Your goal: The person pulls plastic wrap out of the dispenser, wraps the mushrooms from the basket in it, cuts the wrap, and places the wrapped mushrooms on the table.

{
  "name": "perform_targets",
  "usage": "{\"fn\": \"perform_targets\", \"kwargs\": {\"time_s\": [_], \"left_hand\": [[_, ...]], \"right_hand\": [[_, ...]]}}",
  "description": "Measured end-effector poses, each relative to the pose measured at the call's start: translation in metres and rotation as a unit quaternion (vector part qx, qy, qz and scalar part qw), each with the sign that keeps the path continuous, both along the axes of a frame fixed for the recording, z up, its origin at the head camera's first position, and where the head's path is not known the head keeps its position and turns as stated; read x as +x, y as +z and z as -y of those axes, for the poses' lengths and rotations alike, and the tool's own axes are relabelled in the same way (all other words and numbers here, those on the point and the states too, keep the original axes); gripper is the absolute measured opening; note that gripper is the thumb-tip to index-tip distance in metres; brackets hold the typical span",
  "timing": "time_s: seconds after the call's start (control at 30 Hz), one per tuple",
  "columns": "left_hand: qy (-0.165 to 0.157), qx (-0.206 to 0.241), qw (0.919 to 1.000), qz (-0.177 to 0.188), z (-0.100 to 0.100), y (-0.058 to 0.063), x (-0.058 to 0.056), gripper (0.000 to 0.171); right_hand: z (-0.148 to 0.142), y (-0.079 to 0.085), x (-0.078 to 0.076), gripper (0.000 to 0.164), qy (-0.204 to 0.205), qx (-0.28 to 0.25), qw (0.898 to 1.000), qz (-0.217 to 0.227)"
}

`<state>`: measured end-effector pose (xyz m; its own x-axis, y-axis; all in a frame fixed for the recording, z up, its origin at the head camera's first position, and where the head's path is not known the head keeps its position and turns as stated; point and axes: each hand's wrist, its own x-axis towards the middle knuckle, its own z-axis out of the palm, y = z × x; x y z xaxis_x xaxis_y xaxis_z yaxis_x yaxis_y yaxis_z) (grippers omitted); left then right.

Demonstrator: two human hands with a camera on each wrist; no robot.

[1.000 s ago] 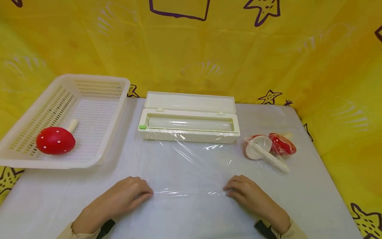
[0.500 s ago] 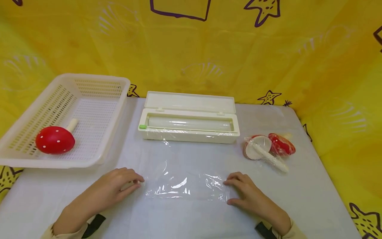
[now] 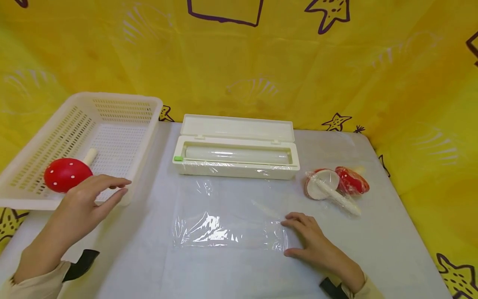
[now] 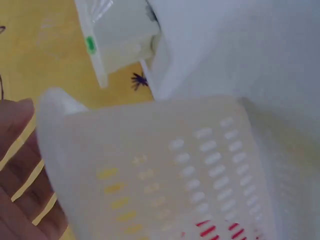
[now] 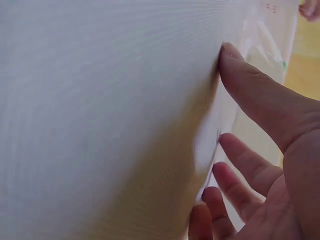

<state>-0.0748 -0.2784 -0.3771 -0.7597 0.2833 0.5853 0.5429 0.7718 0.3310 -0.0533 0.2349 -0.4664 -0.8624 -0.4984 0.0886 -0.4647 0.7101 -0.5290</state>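
My left hand [image 3: 87, 202] is over the front right part of the white plastic basket [image 3: 149, 124], thumb and fingers apart, holding nothing. A red toy mushroom [image 3: 68, 174] with white dots lies in the basket, just beyond that hand. My right hand [image 3: 311, 243] has its fingertips on the table at the right edge of a sheet of cling film [image 3: 213, 228], fingers and thumb spread. The film lies over the table and runs back to the white cling film box [image 3: 237, 169], whose lid stands raised and whose roll [image 3: 235, 154] shows inside.
To the right of the box lie mushrooms wrapped in film, one with its pale underside [image 3: 324, 183] showing and one red [image 3: 352, 181]. A green slider [image 3: 178, 158] sits at the box's left end. Yellow printed cloth [image 3: 239, 54] hangs behind and beside the white-covered table.
My left hand has let go of the film's left corner and moved left and away from me to the basket. The film has settled on the table; my right hand's fingers have spread at its edge.
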Motion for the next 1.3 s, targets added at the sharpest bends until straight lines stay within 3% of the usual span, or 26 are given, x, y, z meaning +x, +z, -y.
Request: {"fn": "perform_targets", "kwargs": {"time_s": [0.13,0.23,0.3,0.37,0.47,0.57,0.63,0.7,0.87,1.17,1.3], "left_hand": [[0.094,0.000,0.9956,0.005,0.023,-0.007,-0.007,0.022],[0.186,0.010,0.9821,0.024,0.037,-0.012,-0.010,0.028],[0.247,0.026,0.9671,0.056,0.045,-0.013,-0.013,0.031],[0.303,0.036,0.9457,0.111,0.054,-0.012,-0.016,0.036],[0.353,0.035,0.9144,0.195,0.067,-0.009,-0.021,0.048],[0.364,0.020,0.8928,0.264,0.079,-0.006,-0.025,0.064],[0.358,0.000,0.8876,0.290,0.085,-0.005,-0.028,0.073],[0.356,-0.023,0.8775,0.321,0.088,-0.003,-0.030,0.079],[0.344,-0.060,0.8629,0.365,0.091,-0.003,-0.035,0.082],[0.345,-0.047,0.8565,0.381,0.091,-0.003,-0.036,0.079],[0.336,-0.045,0.8592,0.383,0.092,-0.002,-0.036,0.080]], "right_hand": [[-0.004,-0.005,-0.002,0.068,0.000,-0.009,1.000,0.002],[-0.005,-0.007,-0.004,0.070,0.004,-0.013,1.000,0.003],[-0.006,-0.007,-0.005,0.069,-0.001,-0.014,1.000,0.010],[-0.006,-0.006,-0.005,0.062,-0.007,-0.018,1.000,0.017],[-0.005,-0.006,-0.006,0.050,-0.015,-0.026,0.999,0.016],[-0.004,-0.009,-0.006,0.046,-0.018,-0.031,0.999,-0.001],[-0.004,-0.011,-0.005,0.049,-0.018,-0.029,0.999,-0.012],[-0.003,-0.011,-0.005,0.052,-0.017,-0.028,0.999,-0.014],[-0.003,-0.008,-0.005,0.055,-0.016,-0.023,1.000,-0.011],[-0.004,-0.009,-0.005,0.057,-0.021,-0.023,1.000,0.003],[-0.004,-0.010,-0.005,0.057,-0.024,-0.021,0.999,0.012]]}}
